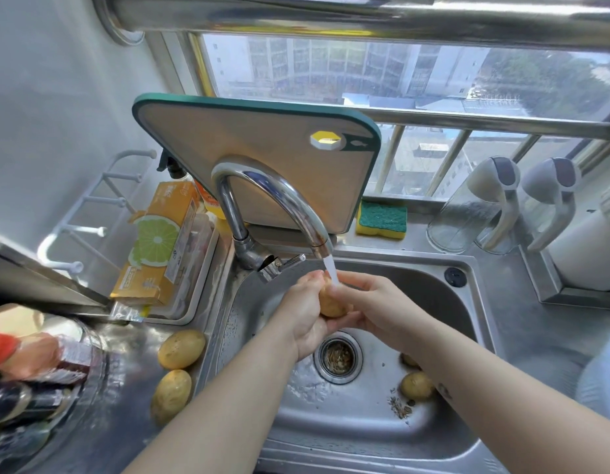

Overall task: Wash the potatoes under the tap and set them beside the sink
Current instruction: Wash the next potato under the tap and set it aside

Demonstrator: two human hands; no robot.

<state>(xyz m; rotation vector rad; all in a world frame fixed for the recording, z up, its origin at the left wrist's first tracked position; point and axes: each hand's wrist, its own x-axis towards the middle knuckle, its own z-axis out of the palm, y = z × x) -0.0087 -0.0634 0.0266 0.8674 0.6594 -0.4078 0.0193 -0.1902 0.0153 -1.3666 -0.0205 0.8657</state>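
Water runs from the chrome tap (273, 200) onto a yellow potato (331, 304) held over the steel sink (444, 292). My left hand (305, 309) cups the potato from the left and below. My right hand (372, 302) grips it from the right, fingers curled over it. Two washed potatoes (181, 348) (171, 395) lie on the counter left of the sink. Another potato (416, 385) sits in the basin under my right forearm, with one more (409, 360) partly hidden behind that arm.
A green-edged cutting board (262, 159) leans behind the tap. A yellow-green sponge (381, 218) lies on the ledge. Orange boxes (160, 244) fill a tray at left. Two clear jugs (481, 206) stand at right. Bottles (30, 378) crowd the near left. The drain strainer (338, 357) holds scraps.
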